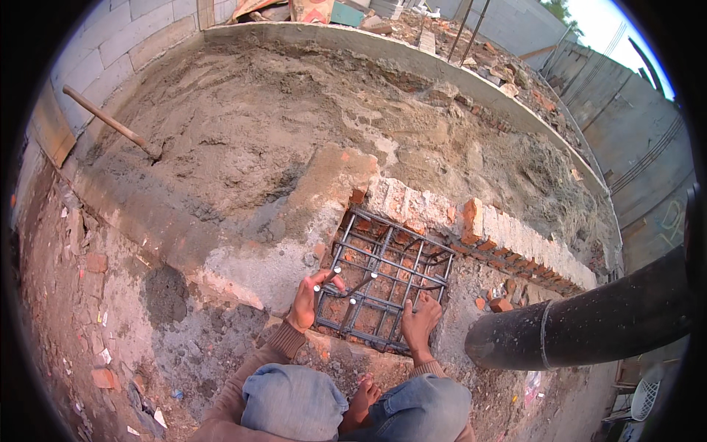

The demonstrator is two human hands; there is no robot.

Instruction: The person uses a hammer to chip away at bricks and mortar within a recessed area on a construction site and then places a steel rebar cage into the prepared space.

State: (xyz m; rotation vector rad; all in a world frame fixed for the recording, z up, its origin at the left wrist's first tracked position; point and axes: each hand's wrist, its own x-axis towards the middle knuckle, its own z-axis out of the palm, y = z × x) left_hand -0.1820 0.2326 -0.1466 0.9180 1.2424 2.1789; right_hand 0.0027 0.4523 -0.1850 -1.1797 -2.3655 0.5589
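A grid of tied steel rebar [379,258] lies in a square pit edged with brick and concrete, directly in front of my knees. Several bar ends stick up from its near left part. My left hand [303,303] is at the grid's left edge, its fingers curled round the steel beside an upright bar end [336,271]. At the near right edge, my right hand [420,321] has its fingers bent over a bar, thumb apart on the left side. Its fingertips are partly hidden among the bars.
A thick black pipe [574,317] slants in from the right. Behind the pit runs a broken brick wall [479,225]. Wet grey mortar [221,125] fills a walled bed beyond, with a wooden handle [110,121] stuck in it. Rubble and brick pieces [103,378] lie at left.
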